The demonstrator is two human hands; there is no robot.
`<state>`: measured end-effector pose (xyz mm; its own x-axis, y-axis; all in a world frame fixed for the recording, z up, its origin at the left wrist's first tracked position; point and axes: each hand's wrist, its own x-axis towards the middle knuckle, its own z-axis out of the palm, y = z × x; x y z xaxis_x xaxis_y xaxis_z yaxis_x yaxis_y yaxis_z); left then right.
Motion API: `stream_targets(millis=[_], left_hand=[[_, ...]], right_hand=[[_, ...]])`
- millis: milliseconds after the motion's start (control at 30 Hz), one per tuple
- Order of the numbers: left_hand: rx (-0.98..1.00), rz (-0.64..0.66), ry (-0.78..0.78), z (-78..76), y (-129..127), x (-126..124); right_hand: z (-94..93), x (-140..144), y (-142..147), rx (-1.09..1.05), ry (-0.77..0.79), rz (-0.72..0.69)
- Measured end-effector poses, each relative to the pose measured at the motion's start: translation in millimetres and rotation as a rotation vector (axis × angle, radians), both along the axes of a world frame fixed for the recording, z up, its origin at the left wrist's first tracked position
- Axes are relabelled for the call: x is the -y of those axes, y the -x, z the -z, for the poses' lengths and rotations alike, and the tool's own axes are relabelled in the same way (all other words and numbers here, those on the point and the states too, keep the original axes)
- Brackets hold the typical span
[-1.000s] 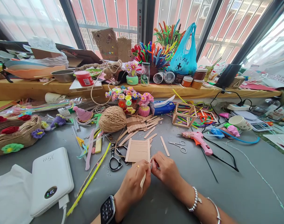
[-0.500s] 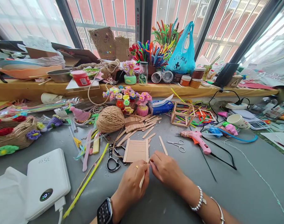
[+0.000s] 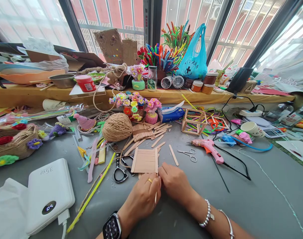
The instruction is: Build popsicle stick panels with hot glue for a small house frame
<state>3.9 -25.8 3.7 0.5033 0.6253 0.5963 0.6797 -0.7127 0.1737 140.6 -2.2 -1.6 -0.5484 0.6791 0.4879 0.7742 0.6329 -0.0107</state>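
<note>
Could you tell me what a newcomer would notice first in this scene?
Probably the two hands at bottom centre: the left hand and right hand pinch a craft stick beside a stick panel. Behind, a twine ball and bright pipe cleaners on the sill stand out.

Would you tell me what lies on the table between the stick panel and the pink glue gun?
In the head view, a loose craft stick and small scissors lie between the stick panel and pink glue gun.

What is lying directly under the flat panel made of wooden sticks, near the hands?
Under the stick panel only the grey table shows around its edges. Black scissors lie beside its left edge. Anything beneath the panel itself is covered.
</note>
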Motion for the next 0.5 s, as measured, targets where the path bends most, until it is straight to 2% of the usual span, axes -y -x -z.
stream_targets(millis=[200,500], left_hand=[[0.072,0.002,0.027,-3.8,1.6,0.1],[0.259,0.048,0.066,-6.0,3.5,2.5]], right_hand=[[1.3,-3.1,-1.5,-0.116,-0.034,-0.010],[-0.5,-0.9,-0.1,-0.261,0.031,-0.023]])
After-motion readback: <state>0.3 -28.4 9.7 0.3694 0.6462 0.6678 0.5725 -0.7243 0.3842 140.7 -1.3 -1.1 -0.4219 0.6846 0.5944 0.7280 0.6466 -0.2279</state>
